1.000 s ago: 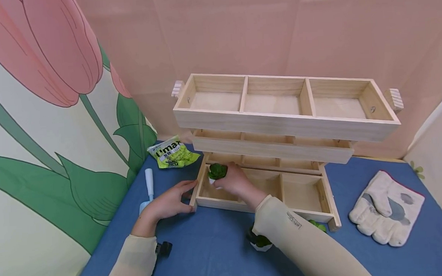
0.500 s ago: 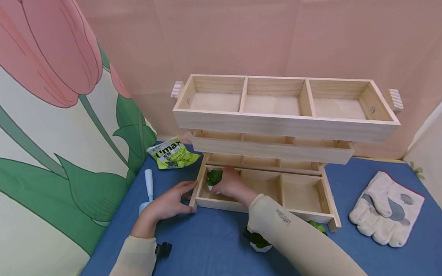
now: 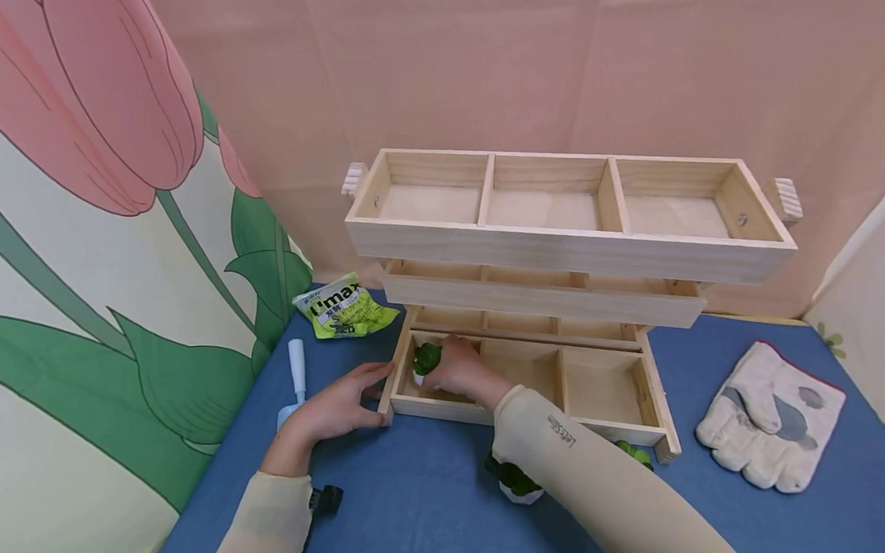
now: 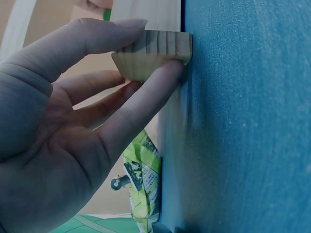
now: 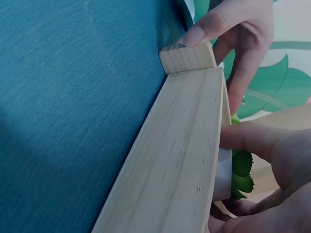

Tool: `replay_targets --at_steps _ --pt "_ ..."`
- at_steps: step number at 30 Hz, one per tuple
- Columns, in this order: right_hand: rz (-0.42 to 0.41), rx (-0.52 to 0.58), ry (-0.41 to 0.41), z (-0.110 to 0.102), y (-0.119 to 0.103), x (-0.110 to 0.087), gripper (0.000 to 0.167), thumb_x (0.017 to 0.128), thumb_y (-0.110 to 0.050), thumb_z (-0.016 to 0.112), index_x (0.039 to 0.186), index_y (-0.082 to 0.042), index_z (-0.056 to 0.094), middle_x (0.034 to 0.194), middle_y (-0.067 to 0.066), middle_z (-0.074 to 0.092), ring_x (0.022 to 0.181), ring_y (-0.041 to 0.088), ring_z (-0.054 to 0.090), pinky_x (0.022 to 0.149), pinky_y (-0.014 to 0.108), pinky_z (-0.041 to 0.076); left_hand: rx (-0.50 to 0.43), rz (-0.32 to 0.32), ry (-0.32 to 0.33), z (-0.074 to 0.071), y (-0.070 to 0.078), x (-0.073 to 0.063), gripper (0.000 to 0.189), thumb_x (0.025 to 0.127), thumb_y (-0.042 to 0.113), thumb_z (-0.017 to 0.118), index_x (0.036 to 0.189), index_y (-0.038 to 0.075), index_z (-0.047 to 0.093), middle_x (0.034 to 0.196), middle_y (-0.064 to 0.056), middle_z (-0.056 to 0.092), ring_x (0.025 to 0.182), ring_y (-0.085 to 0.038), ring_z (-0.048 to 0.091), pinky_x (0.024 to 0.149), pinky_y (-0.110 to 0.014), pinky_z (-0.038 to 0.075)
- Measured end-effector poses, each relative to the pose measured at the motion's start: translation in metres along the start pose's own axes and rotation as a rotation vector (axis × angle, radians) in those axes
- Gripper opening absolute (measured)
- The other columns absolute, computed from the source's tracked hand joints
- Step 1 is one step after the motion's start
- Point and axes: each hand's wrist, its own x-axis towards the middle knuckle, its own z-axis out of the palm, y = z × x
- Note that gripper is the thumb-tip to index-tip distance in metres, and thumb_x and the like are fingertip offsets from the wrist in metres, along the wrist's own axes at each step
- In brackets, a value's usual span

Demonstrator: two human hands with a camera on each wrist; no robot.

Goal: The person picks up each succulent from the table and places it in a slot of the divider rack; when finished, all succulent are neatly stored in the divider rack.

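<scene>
My right hand (image 3: 462,371) holds a small green succulent (image 3: 428,358) in a white pot (image 5: 223,174). The pot sits low in the left compartment of the bottom tier of a wooden tiered plant stand (image 3: 434,408), partly behind the front board in the right wrist view. My fingers and thumb lie along the pot's side. At the stand's lower left corner, my left hand (image 3: 340,407) grips the end of the wooden base rail (image 4: 163,44), thumb on one side and fingers on the other.
A second potted plant (image 3: 519,483) stands on the blue cloth, partly under my right forearm. More green leaves (image 3: 635,454) show by the front right corner. A green bag (image 3: 346,306) and a blue hand shovel (image 3: 297,368) lie left, work gloves (image 3: 773,418) right.
My right hand has lowered the succulent and shifted it slightly left within the left compartment, then barely moved. My left hand has stayed on the base rail.
</scene>
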Motion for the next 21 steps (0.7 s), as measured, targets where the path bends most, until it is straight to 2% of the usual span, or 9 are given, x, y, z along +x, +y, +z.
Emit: replay_targets --at_steps 13,21 --pt "-0.034 -0.087 0.019 -0.006 -0.011 -0.017 0.080 0.083 -0.024 0.089 0.146 0.008 0.051 0.141 0.026 0.055 0.114 0.032 0.058 0.104 0.047 0.054 -0.013 -0.005 -0.006 0.000 0.000 0.000 0.093 0.089 0.016 0.084 0.167 0.005 0.034 0.170 -0.022 0.036 0.136 -0.038 0.064 0.100 -0.047 0.059" --pt "-0.063 -0.107 0.015 -0.010 -0.011 -0.022 0.085 0.084 -0.023 0.088 0.156 0.001 0.050 0.153 0.023 0.053 0.134 0.037 0.056 0.115 0.052 0.049 -0.014 -0.001 -0.004 0.000 -0.001 0.000 0.093 0.089 0.017 0.084 0.167 0.005 0.034 0.170 -0.022 0.036 0.136 -0.038 0.063 0.100 -0.047 0.059"
